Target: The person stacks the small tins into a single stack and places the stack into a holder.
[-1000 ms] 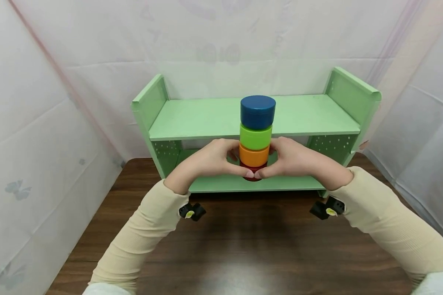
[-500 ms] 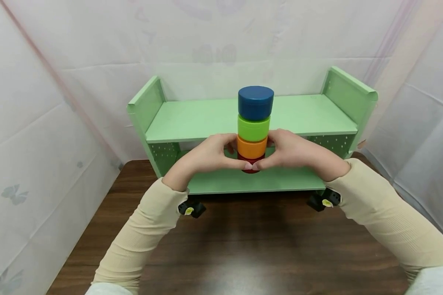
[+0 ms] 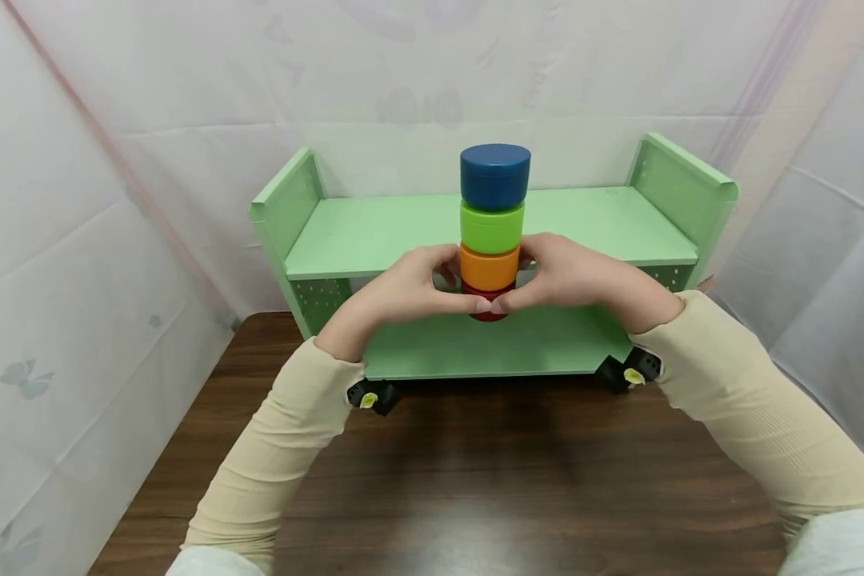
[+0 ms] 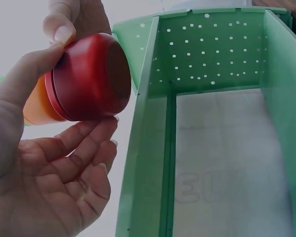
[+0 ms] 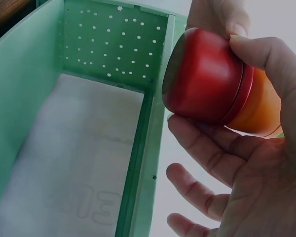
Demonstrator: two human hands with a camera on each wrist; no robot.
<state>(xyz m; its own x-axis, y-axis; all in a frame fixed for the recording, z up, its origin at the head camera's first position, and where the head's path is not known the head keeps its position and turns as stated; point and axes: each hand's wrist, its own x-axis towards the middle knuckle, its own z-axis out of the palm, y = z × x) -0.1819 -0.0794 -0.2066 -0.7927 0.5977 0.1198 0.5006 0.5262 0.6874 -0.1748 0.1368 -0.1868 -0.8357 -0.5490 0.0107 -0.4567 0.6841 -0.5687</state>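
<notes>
Both hands hold up an upright stack of round containers in front of a green shelf (image 3: 403, 236). From the top it runs: a wide blue container (image 3: 495, 180), a lime green one (image 3: 492, 228), an orange one (image 3: 490, 269) and a red one (image 3: 486, 314). My left hand (image 3: 410, 284) grips the stack's lower part from the left, thumb on the red container. From the right, my right hand (image 3: 569, 272) grips it likewise, the thumbs meeting at the front. In the left wrist view, curled fingers (image 4: 91, 143) lie at the far side of the red container (image 4: 91, 79).
The two-level shelf has raised side panels (image 3: 691, 196) and stands on a dark wood table (image 3: 461, 480). White patterned sheeting (image 3: 209, 72) hangs behind it and at both sides. A small black camera (image 3: 370, 396) sits at the left wrist.
Both hands have raised the stack steadily, from in front of the lower level until its blue top stands above the upper board. The grip looks the same.
</notes>
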